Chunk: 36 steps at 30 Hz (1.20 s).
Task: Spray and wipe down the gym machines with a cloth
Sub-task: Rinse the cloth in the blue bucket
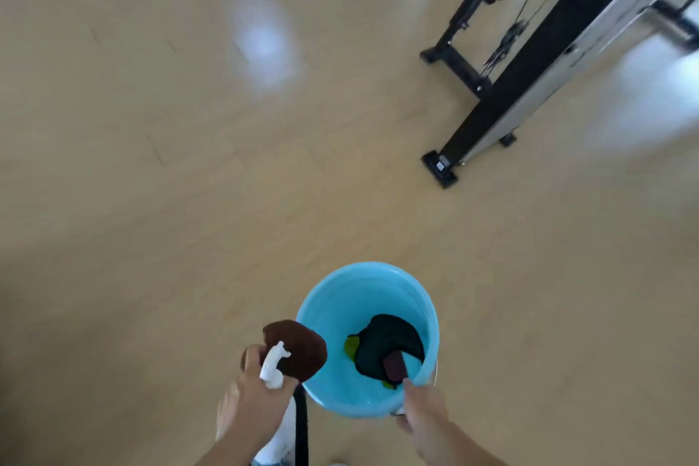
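Light-blue bucket (333, 299), brown cloth (299, 346), white spray bottle (273, 365).

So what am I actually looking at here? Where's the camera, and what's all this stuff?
The camera sits on a person's head, looking down at their own arms and the tan floor. There is no robot. The left hand grips a white spray bottle together with a brown cloth. The right hand holds a blue bucket at its rim, though its fingers are hard to make out. Inside the bucket lie a dark cloth and something green. At upper right stands a black gym machine, not yet being wiped.
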Available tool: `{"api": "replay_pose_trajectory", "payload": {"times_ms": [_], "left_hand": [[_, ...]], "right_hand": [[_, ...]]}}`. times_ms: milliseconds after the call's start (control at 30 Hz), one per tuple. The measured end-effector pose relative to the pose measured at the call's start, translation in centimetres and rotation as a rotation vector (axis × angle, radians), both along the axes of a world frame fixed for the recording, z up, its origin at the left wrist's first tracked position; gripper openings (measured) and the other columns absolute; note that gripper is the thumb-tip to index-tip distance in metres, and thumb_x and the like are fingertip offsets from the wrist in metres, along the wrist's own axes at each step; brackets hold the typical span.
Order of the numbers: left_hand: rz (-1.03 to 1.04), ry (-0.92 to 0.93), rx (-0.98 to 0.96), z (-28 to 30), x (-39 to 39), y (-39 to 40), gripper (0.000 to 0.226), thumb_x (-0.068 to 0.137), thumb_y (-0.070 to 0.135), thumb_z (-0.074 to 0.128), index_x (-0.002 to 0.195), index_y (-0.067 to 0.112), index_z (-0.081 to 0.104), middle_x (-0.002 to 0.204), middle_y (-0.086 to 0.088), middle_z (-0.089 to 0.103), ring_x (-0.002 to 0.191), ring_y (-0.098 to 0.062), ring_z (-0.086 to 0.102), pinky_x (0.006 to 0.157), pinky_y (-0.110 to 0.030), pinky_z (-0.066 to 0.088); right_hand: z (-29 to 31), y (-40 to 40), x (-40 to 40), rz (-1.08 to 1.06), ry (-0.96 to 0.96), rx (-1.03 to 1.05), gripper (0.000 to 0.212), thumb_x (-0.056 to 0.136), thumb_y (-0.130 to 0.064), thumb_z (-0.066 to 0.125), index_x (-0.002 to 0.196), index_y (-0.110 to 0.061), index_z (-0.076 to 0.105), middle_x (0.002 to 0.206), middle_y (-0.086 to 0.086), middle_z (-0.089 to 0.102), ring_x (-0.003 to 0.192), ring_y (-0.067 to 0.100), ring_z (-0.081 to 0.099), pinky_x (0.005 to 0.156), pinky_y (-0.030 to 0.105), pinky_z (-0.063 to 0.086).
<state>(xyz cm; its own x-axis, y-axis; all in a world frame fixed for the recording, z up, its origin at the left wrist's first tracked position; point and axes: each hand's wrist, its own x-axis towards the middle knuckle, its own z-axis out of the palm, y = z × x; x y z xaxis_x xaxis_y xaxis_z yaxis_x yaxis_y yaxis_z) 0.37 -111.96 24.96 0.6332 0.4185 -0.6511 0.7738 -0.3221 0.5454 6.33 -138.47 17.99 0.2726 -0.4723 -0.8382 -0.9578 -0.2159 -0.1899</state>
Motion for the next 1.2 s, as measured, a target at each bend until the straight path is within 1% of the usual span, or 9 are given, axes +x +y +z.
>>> {"api": "replay_pose_trajectory", "payload": {"times_ms": [67,133,267,367,467,700,833,1033,1200], "left_hand": [[-0.046,-0.041,-0.018,1.9,5.7,0.7,0.053,0.077,0.037,0.074,0.108,0.065,0.043,0.104,0.015,0.058,0.086,-0.019,0.066,0.082,-0.043,0.054],[-0.115,-0.061,-0.029,2.8,11.2,1.4,0.045,0.076,0.041,0.068,0.115,0.053,0.047,0.099,0.016,0.057,0.080,-0.018,0.066,0.078,-0.042,0.055],[-0.170,-0.083,-0.032,3.8,21.8,2.6,0.045,0.067,0.047,0.064,0.108,0.041,0.046,0.092,0.008,0.057,0.075,-0.024,0.065,0.072,-0.042,0.054],[-0.196,-0.108,0.011,4.4,30.2,3.2,0.048,0.061,0.049,0.063,0.101,0.037,0.039,0.082,0.000,0.058,0.069,-0.030,0.063,0.070,-0.049,0.057],[-0.301,-0.106,0.086,5.4,37.6,2.6,0.045,0.074,0.040,0.068,0.107,0.035,0.037,0.078,0.000,0.060,0.066,-0.025,0.064,0.064,-0.041,0.057],[-0.350,-0.023,0.199,3.3,52.9,-1.2,0.046,0.081,0.038,0.068,0.117,0.032,0.040,0.088,0.004,0.062,0.070,-0.020,0.063,0.065,-0.037,0.053],[-0.323,0.014,0.118,1.7,60.5,-2.9,0.042,0.078,0.038,0.066,0.112,0.036,0.042,0.086,0.006,0.063,0.067,-0.019,0.064,0.059,-0.038,0.053],[-0.278,0.033,0.065,-6.5,69.1,-3.9,0.045,0.067,0.042,0.063,0.109,0.044,0.049,0.088,0.016,0.064,0.072,-0.017,0.067,0.071,-0.042,0.058],[-0.351,0.053,0.096,-14.9,73.5,-4.2,0.048,0.068,0.044,0.063,0.115,0.048,0.055,0.089,0.021,0.062,0.073,-0.013,0.066,0.070,-0.035,0.053]], "right_hand": [[6.6,1.1,6.8,-0.107,-0.059,-0.005,0.020,0.102,-0.024,0.062,0.106,-0.004,0.062,0.089,0.014,0.061,0.071,0.032,0.066,0.073,0.045,0.062],[8.6,0.8,12.0,-0.128,-0.108,-0.008,0.023,0.103,-0.021,0.062,0.115,-0.002,0.063,0.093,0.015,0.062,0.075,0.032,0.067,0.075,0.047,0.063],[10.4,0.4,21.3,-0.160,-0.185,0.032,0.022,0.101,-0.013,0.062,0.116,0.003,0.062,0.096,0.018,0.062,0.082,0.035,0.065,0.065,0.042,0.058],[10.8,0.7,27.6,-0.146,-0.210,0.128,0.012,0.103,-0.012,0.058,0.106,-0.002,0.063,0.108,0.019,0.066,0.092,0.033,0.067,0.079,0.045,0.061],[9.7,0.5,33.2,-0.289,-0.233,0.131,0.013,0.102,-0.013,0.059,0.105,-0.001,0.063,0.103,0.019,0.066,0.091,0.037,0.071,0.081,0.047,0.059],[5.0,-1.5,46.6,-0.441,-0.145,0.260,0.019,0.103,-0.012,0.056,0.120,-0.007,0.061,0.109,0.014,0.063,0.093,0.030,0.066,0.077,0.043,0.061],[2.4,-1.9,53.2,-0.475,-0.080,0.267,0.018,0.101,-0.006,0.054,0.118,-0.003,0.059,0.112,0.018,0.062,0.097,0.035,0.068,0.075,0.045,0.062],[-6.1,-2.1,61.1,-0.606,-0.018,0.245,0.003,0.104,-0.012,0.054,0.106,-0.012,0.057,0.097,0.009,0.058,0.091,0.031,0.065,0.070,0.037,0.057],[-15.6,-3.0,65.9,-0.674,-0.020,0.272,0.007,0.103,-0.012,0.056,0.097,-0.012,0.058,0.098,0.009,0.060,0.096,0.033,0.069,0.098,0.046,0.058]]}}
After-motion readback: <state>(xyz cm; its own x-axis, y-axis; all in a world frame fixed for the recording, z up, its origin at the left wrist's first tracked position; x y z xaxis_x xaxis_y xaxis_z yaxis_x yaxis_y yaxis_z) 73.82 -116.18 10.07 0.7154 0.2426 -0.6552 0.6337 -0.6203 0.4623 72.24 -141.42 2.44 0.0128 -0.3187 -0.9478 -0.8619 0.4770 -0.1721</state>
